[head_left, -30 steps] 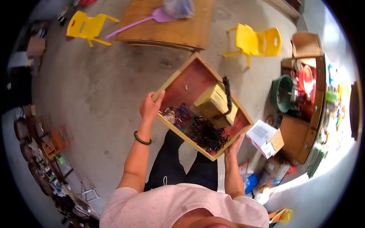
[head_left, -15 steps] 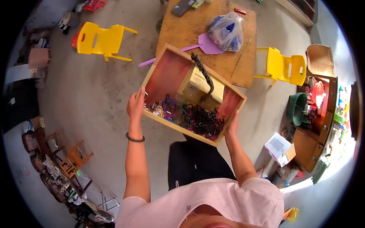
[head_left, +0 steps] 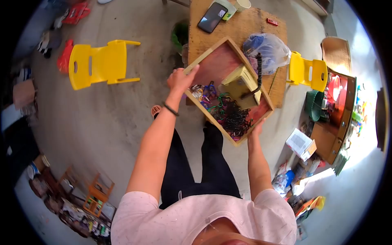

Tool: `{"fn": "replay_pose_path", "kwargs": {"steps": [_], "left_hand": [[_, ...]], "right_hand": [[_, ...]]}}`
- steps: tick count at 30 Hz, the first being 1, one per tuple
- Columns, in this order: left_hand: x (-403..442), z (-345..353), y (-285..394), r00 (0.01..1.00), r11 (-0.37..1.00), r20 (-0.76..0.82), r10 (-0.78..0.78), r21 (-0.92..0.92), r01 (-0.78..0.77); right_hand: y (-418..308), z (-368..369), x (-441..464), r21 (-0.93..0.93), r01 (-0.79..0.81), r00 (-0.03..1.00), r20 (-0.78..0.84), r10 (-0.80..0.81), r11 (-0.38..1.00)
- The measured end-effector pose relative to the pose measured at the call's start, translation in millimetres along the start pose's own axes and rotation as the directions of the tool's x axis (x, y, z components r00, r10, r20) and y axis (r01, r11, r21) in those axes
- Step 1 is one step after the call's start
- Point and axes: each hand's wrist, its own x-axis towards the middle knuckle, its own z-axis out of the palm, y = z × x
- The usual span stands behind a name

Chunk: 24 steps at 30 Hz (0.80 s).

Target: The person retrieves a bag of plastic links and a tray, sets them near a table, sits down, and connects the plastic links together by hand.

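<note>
Wooden tray [head_left: 214, 63] has shifted farther across the counter's [head_left: 255, 22] edge; floor [head_left: 157, 61] separates counter from leftward yellow chair [head_left: 102, 63]. Left fingers [head_left: 192, 74] and right fingers [head_left: 261, 123] close around opposite tray sides.

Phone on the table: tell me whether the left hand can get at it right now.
Probably not: the left hand is taken up holding the wooden tray, and the phone lies beyond the tray's far corner.
</note>
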Motion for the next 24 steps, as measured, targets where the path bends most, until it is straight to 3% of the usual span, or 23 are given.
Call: {"fn": "replay_pose_path", "kwargs": {"steps": [2, 5, 8, 11, 14, 15, 18, 21, 23, 24], "left_hand": [[14.4, 4.9, 4.4, 0.997, 0.999, 0.062, 0.038, 0.033, -0.040], [46.0, -7.8, 22.0, 0.992, 0.991, 0.102, 0.068, 0.111, -0.080], [63.9, -6.4, 30.5, 0.972, 0.988, 0.224, 0.073, 0.113, -0.101], [87.9, 6.2, 35.3, 0.924, 0.988, 0.381, 0.044, 0.122, -0.097], [92.9, 7.0, 34.4, 0.876, 0.991, 0.464, 0.132, -0.052, -0.121], [90.5, 7.1, 27.6, 0.852, 0.984, 0.495, 0.172, -0.119, -0.130], [98.1, -9.6, 19.3, 0.840, 0.964, 0.492, 0.228, -0.238, -0.122], [113.4, -22.9, -9.6, 0.892, 0.938, 0.304, 0.334, -0.195, -0.285], [129.1, -54.9, -61.0, 0.915, 0.972, 0.333, 0.228, -0.135, -0.193], [136.7, -78.9, -77.5, 0.922, 0.983, 0.345, 0.178, -0.106, -0.150]], "right_hand": [[-16.7, 13.3, -37.7, -0.007, -0.037, 0.997, -0.071, 0.036, 0.999], [12.9, 12.1, -17.9, 0.157, 0.017, 1.000, -0.004, -0.016, 0.987], [38.4, 16.6, -3.6, 0.177, 0.075, 0.992, -0.117, -0.054, 0.981], [53.3, 12.9, 16.4, 0.185, 0.021, 0.974, -0.225, 0.021, 0.982], [48.8, 10.7, 21.3, 0.242, -0.045, 0.969, -0.226, 0.102, 0.969], [52.5, 4.4, 18.0, 0.183, -0.064, 0.966, -0.237, 0.107, 0.981], [41.7, 4.9, 6.7, 0.041, -0.122, 0.963, -0.238, 0.128, 0.992], [34.2, 2.8, -2.1, 0.032, -0.158, 0.971, -0.175, 0.162, 0.987], [74.7, -31.8, 3.2, 0.071, -0.134, 0.980, -0.136, 0.143, 0.988], [84.0, -39.7, -9.7, 0.079, -0.184, 0.960, -0.200, 0.197, 0.980]]}}
